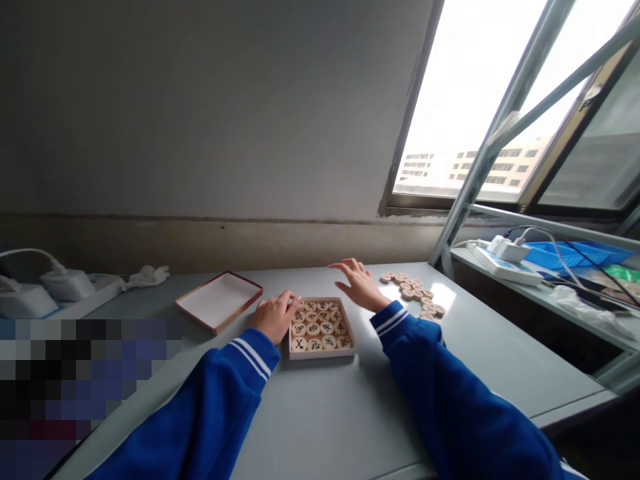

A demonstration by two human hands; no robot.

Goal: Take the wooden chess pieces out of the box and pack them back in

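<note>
A shallow square box on the desk holds round wooden Chinese chess pieces in rows, their dark characters facing up. At its upper left corner, my left hand has curled fingers gripping the box's side; the fingertips partly cover the corner piece. My right hand hovers just beyond the box's upper right corner, fingers spread and nothing held. More loose chess pieces lie scattered to the right of that hand. The box lid, white inside with a reddish rim, rests inside-up to the left.
Power strips with plugged-in chargers stand at the far left beside a crumpled white item. On the right, a metal frame post rises near a lower shelf with another power strip, cables and a blue tray. A wall backs the desk.
</note>
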